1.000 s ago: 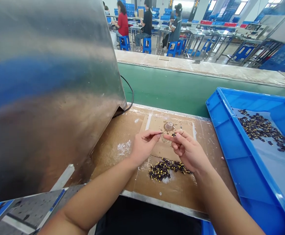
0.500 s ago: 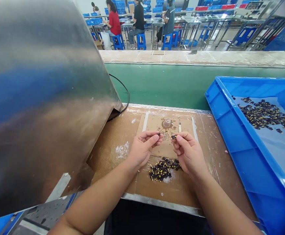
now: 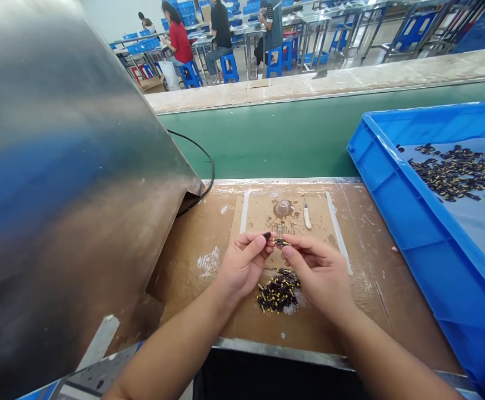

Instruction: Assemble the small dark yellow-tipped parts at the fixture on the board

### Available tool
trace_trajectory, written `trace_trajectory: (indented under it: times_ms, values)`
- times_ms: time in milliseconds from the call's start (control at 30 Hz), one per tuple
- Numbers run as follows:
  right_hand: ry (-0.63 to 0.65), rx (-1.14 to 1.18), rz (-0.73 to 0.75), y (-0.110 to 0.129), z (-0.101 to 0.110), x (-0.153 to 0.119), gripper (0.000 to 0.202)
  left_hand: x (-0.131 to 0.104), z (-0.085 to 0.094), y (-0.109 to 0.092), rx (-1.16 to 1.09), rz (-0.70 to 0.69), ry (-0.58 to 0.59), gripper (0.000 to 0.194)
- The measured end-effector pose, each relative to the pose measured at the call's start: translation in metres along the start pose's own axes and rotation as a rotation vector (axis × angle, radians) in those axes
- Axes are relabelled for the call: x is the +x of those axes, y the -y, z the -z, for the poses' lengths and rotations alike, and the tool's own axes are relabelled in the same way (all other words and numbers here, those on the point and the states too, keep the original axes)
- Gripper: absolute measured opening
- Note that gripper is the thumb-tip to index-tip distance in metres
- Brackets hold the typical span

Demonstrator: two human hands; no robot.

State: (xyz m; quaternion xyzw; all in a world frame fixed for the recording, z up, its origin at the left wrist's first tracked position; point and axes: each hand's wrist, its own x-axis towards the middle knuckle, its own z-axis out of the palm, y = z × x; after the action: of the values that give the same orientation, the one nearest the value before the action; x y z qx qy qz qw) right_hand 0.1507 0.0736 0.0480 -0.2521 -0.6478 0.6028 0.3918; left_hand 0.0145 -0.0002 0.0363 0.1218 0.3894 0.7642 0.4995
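a green panel (image 3: pixel 267 147) crosses the upper middle of the frame. at centre, the left hand (image 3: pixel 242 262) pinches a small dark piece (image 3: pixel 266 235); beside it, the right hand (image 3: pixel 321 273) pinches black-and-yellow parts (image 3: pixel 280 242). a similar-coloured pile (image 3: pixel 278 293) lies at lower centre.

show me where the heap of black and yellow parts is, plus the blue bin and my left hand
Heap of parts (image 3: pixel 279 294): head view, on the middle of the heap.
Blue bin (image 3: pixel 409 222): head view, on its outer side wall.
Left hand (image 3: pixel 240 263): head view, on the middle of the hand.
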Motion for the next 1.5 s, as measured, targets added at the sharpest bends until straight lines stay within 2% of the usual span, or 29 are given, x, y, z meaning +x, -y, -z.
trace_trajectory:
  times_ms: [167, 333, 700, 867, 1167, 1300, 1500]
  values:
    - [-0.028, -0.177, 0.172, -0.013, 0.002, -0.007, 0.026, -0.001, -0.001, 0.000, 0.022, -0.021, 0.013, 0.019]
    - [-0.029, -0.231, 0.262, -0.013, 0.002, -0.008, 0.028, -0.003, -0.003, 0.000, -0.002, -0.037, 0.034, 0.014]
    - [-0.020, -0.245, 0.238, -0.011, 0.001, -0.007, 0.027, -0.003, 0.000, 0.001, -0.002, -0.070, 0.082, 0.010]
    - [0.001, -0.274, 0.317, -0.011, 0.004, -0.005, 0.031, -0.003, 0.000, 0.002, 0.059, -0.113, 0.085, 0.011]
    - [0.042, -0.364, 0.472, -0.006, 0.009, 0.001, 0.031, -0.002, 0.012, 0.008, 0.288, -0.299, 0.117, 0.008]
    - [0.019, -0.421, 0.484, -0.006, 0.009, 0.001, 0.027, -0.002, 0.017, 0.012, 0.445, -0.409, 0.112, 0.014]
    - [-0.039, -0.500, 0.567, -0.006, 0.010, 0.006, 0.023, 0.001, 0.015, 0.008, 0.646, -0.524, 0.150, 0.021]
